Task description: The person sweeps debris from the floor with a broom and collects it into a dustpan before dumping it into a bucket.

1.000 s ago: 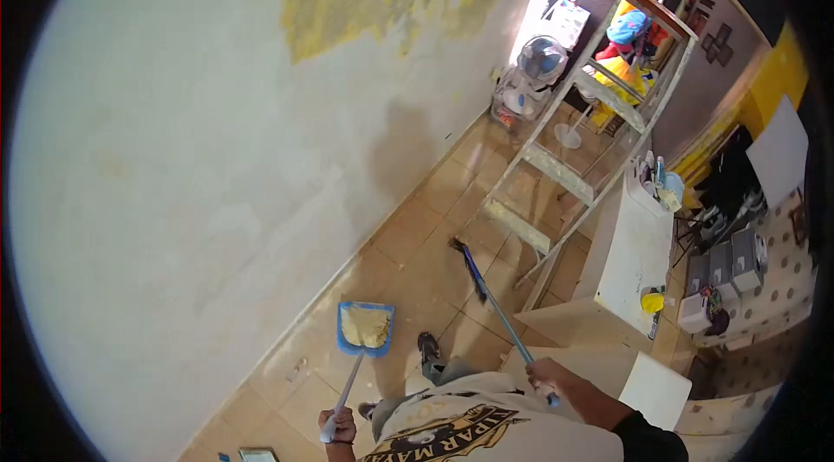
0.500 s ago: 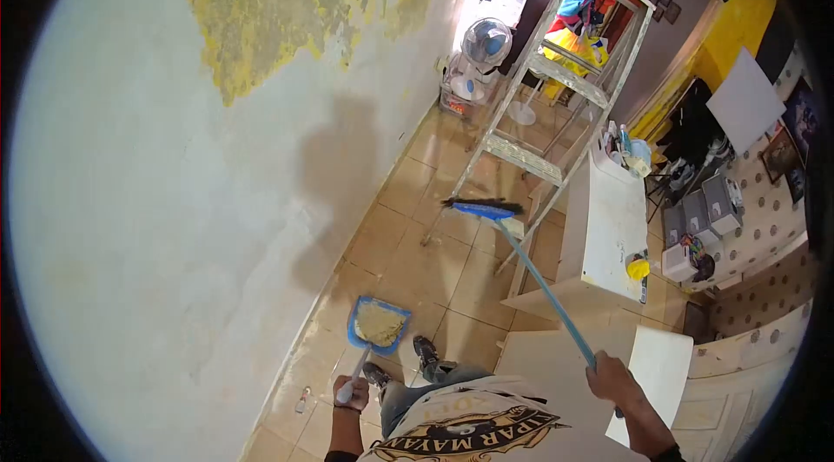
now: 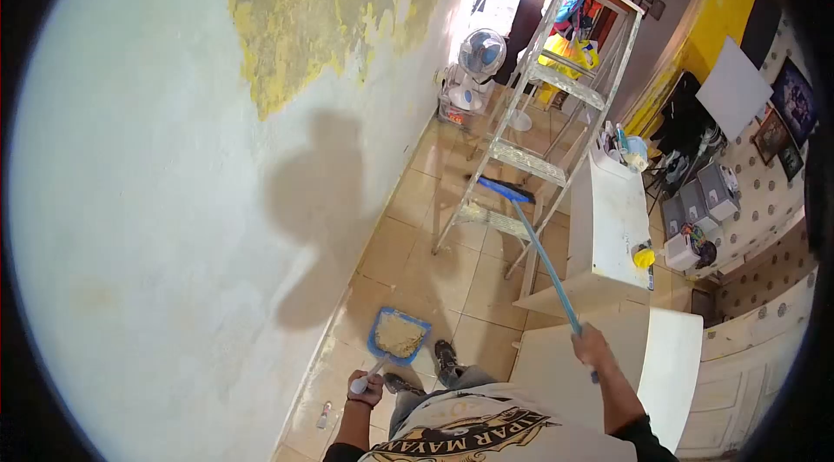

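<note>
The left hand point(image 3: 367, 390) is curled tight around the pale handle of a blue dustpan point(image 3: 399, 335), which is loaded with tan debris and hangs above the floor tiles at six o'clock. The right hand point(image 3: 591, 347), at five o'clock, fully grips the blue broom point(image 3: 530, 236), whose head reaches toward the stepladder point(image 3: 530, 128) at one o'clock

Blue dustpan point(image 3: 399, 334) with pale handle, tilted low over the tiled floor near the wall base, pan full of yellowish-tan debris. Broom point(image 3: 534, 245): long blue handle angled up and away, blue head with dark bristles raised beside the stepladder's lower rungs.
</note>
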`<state>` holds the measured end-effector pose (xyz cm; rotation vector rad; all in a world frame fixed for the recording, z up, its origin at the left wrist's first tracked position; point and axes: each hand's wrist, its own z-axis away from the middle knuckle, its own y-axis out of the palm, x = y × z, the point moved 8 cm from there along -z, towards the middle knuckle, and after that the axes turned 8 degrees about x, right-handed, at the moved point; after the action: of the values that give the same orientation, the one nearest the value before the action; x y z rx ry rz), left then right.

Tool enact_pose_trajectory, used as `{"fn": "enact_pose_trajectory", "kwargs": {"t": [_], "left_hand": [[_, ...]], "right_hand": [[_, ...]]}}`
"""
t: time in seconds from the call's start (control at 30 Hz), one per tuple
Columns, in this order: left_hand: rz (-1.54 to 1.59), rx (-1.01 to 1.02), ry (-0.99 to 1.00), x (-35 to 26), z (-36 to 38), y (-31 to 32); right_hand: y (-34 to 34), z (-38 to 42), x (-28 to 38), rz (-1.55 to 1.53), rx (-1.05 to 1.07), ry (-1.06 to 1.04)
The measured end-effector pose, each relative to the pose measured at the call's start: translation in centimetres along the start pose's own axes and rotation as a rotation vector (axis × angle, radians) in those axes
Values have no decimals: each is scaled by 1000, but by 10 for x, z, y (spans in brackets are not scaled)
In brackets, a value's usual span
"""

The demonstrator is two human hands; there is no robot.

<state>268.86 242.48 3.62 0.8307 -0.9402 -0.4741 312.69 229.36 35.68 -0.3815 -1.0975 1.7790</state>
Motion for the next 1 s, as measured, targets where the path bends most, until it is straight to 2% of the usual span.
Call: {"fn": "enact_pose_trajectory", "kwargs": {"t": [0.17, 0.23, 0.3, 0.43, 0.53, 0.6, 0.63, 0.7, 0.73, 0.8, 0.87, 0.93, 0.97, 1.0], "left_hand": [[3, 30, 24, 1, -3, 3], [81, 8, -37, 4, -5, -3], [10, 44, 0, -1, -9, -6], [-24, -3, -22, -3, -8, 3], [11, -61, -3, -2, -6, 4], [34, -79, -16, 3, -7, 6], [59, -85, -21, 5, -6, 8], [51, -96, -55, 8, -7, 13], [44, -83, -81, 9, -8, 15], [20, -119, -53, 6, -11, 11], [-10, -126, -59, 8, -18, 13], [1, -119, -95, 11, -22, 14], [14, -110, -118, 15, -26, 14], [-24, -205, -20, 12, -26, 11]], "right_hand": [[5, 63, -25, 122, 59, 64], [12, 55, -22, 139, 70, 91], [30, 27, -3, 126, 20, -19], [46, 9, 8, 93, -38, -22], [46, 53, -16, 4, -33, 68], [35, 90, -21, 30, -90, -96], [31, 103, -33, 23, -84, -78], [37, 126, -55, -124, 71, -45], [27, 142, -46, -131, 74, -30], [22, 169, -36, -336, 335, 281], [37, 162, -47, -401, 396, 288], [85, 134, -84, -531, 482, 273], [105, 110, -87, -473, 498, 243], [123, 87, -82, -414, 519, 210]]}}
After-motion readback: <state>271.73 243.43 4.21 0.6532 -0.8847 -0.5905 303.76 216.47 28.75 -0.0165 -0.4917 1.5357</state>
